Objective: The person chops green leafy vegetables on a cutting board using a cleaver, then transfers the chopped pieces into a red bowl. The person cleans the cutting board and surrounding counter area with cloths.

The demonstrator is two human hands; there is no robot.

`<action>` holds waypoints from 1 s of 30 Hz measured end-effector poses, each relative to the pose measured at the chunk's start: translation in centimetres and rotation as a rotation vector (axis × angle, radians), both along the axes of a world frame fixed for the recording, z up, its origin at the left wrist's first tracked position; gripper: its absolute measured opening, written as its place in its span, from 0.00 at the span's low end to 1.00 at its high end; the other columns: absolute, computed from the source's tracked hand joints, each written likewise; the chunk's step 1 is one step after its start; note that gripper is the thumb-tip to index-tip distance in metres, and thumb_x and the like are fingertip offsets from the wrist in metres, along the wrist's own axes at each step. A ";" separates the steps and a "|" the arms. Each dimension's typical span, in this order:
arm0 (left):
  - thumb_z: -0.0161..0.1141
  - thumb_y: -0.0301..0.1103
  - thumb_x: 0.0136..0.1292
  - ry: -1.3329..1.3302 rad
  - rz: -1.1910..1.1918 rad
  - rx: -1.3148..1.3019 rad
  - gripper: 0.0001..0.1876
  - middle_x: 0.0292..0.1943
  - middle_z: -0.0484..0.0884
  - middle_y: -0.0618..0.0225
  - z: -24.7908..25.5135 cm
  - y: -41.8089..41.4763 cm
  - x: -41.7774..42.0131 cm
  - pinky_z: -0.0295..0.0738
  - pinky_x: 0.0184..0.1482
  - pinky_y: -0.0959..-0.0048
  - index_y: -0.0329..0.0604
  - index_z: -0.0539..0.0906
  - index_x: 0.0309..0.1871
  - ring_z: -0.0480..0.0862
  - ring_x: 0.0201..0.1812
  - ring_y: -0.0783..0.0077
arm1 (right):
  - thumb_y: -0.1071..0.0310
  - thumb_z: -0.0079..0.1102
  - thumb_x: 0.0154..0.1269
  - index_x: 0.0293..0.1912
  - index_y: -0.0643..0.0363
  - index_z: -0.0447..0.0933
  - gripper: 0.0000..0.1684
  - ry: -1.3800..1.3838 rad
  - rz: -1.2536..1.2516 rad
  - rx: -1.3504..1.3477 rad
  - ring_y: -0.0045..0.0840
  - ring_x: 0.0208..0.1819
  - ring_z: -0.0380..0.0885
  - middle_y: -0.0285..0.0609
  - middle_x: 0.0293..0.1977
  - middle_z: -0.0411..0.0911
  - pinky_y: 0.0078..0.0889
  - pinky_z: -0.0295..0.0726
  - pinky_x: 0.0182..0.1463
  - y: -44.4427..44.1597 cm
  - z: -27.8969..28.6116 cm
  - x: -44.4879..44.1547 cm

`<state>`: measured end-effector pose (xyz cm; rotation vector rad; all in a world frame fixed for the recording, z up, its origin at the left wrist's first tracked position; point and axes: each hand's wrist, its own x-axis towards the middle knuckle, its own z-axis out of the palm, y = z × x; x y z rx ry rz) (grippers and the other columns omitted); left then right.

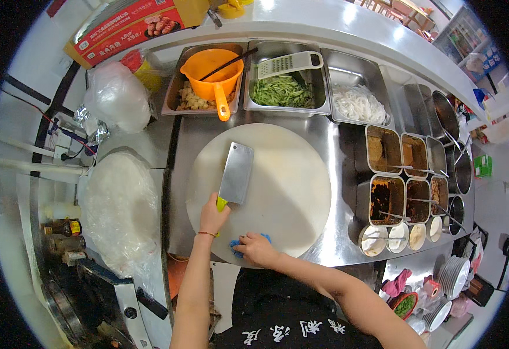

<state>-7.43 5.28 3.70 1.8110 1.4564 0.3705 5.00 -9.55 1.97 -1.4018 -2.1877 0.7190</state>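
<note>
My left hand (213,217) grips the yellow-green handle (221,204) of a cleaver. Its broad steel blade (237,170) lies over a large round white cutting board (289,174), the holed end pointing away from me. A blue cloth (237,249) is under my right hand (254,250), pressed against the board's near edge. Part of the cloth shows past the fingers on both sides; the rest is hidden. Apart from the cleaver, cloth and hands, only shadows fall across the board.
Beyond the board, steel pans hold an orange strainer (208,74), shredded cucumber with a grater (289,65) above it, and white noodles (359,104). Sauce containers (384,148) with spoons and small white bowls (373,240) stand right. Plastic-wrapped round sheets (119,209) lie left.
</note>
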 end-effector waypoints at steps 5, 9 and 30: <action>0.59 0.33 0.54 0.047 -0.077 0.188 0.22 0.37 0.80 0.48 -1.7 -0.2 -2.3 0.74 0.40 0.57 0.39 0.73 0.53 0.79 0.42 0.44 | 0.66 0.61 0.43 0.32 0.53 0.81 0.11 -0.017 0.195 -0.128 0.35 0.40 0.74 0.39 0.34 0.75 0.38 0.75 0.44 -6.5 -0.6 6.3; 0.57 0.27 0.57 -0.038 -0.001 0.298 0.16 0.36 0.80 0.54 0.1 -2.3 -3.6 0.76 0.40 0.65 0.37 0.75 0.50 0.81 0.40 0.55 | 0.63 0.56 0.46 0.27 0.58 0.80 0.10 -0.086 -0.086 -0.553 0.41 0.38 0.76 0.46 0.27 0.75 0.41 0.75 0.41 -6.5 2.4 11.8; 0.53 0.24 0.62 -0.347 0.461 -0.317 0.06 0.26 0.76 0.67 -1.2 -15.4 -7.6 0.71 0.31 0.78 0.34 0.71 0.41 0.74 0.26 0.79 | 0.64 0.52 0.51 0.38 0.60 0.82 0.16 0.348 -0.531 -0.330 0.44 0.38 0.78 0.52 0.34 0.79 0.44 0.76 0.42 7.7 3.8 6.9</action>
